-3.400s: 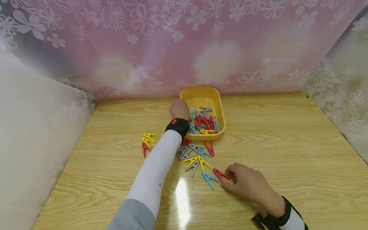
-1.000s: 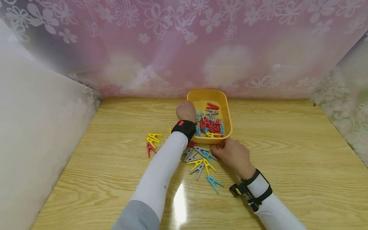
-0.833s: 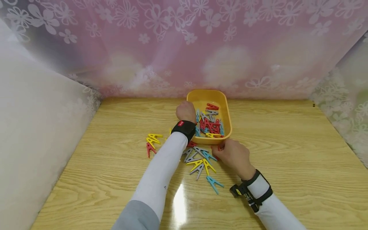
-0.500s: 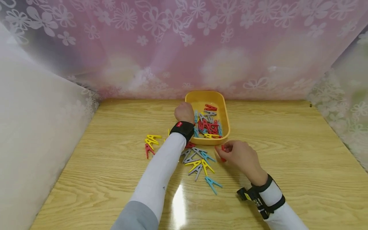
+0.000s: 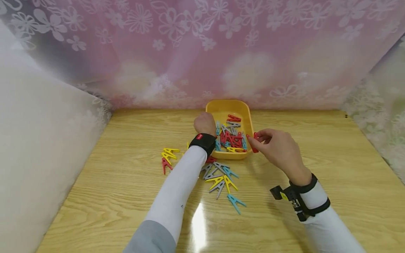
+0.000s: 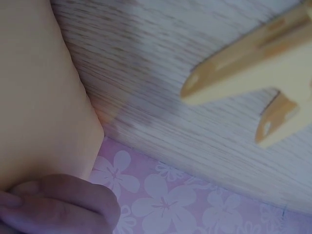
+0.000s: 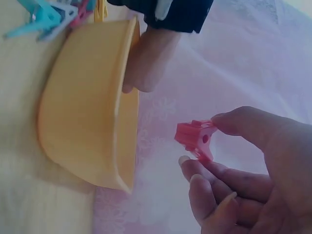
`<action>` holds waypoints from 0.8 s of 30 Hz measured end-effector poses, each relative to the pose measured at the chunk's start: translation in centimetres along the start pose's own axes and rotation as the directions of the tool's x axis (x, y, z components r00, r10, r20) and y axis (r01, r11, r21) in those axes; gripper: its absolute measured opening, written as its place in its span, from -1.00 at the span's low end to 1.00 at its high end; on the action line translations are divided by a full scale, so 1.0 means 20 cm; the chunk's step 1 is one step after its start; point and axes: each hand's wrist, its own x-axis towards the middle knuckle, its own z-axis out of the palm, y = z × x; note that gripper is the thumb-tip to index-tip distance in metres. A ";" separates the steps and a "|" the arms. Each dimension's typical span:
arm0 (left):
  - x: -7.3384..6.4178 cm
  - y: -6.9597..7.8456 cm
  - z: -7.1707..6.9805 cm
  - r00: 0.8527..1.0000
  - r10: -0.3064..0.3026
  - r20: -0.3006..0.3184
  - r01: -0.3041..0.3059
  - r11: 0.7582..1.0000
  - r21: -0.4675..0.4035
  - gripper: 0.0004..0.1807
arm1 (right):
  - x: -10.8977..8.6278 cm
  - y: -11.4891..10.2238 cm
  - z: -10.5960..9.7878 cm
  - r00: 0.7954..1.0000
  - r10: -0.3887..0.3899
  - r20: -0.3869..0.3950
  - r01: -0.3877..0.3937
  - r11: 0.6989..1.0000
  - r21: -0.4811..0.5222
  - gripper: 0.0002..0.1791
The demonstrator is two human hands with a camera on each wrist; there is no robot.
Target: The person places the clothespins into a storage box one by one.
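My right hand pinches a red clothespin between thumb and fingers, raised beside the right rim of a yellow plastic basin. In the right wrist view this clothespin is held apart from the basin wall. At the basin's left side, my left hand grips the rim; the left wrist view shows its curled fingers against the basin wall. Red, blue, grey and yellow clothespins lie inside the basin.
Several loose clothespins lie on the wooden table in front of the basin. Yellow and red ones lie left of my left forearm. A pink floral cloth hangs behind the table.
My right hand has picked up a red clothespin from in front of the basin and lifted it to the right rim. An earlier red clothespin went from the table into the basin. The left hand stays put.
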 end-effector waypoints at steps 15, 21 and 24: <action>-0.02 0.02 0.00 0.999 0.039 -0.025 -0.038 0.998 0.043 -0.70 | 0.15 0.01 0.13 0.985 -0.072 0.158 0.068 0.997 0.029 -0.38; 0.00 0.00 0.01 0.999 0.005 -0.046 -0.002 0.999 0.051 -0.74 | 0.04 0.03 0.20 0.976 -0.151 0.159 0.138 0.986 0.092 -0.66; 0.01 -0.01 0.01 1.000 0.003 -0.030 -0.002 1.000 0.030 -0.71 | -0.02 0.05 0.22 0.969 -0.177 0.170 0.160 0.981 0.113 -0.73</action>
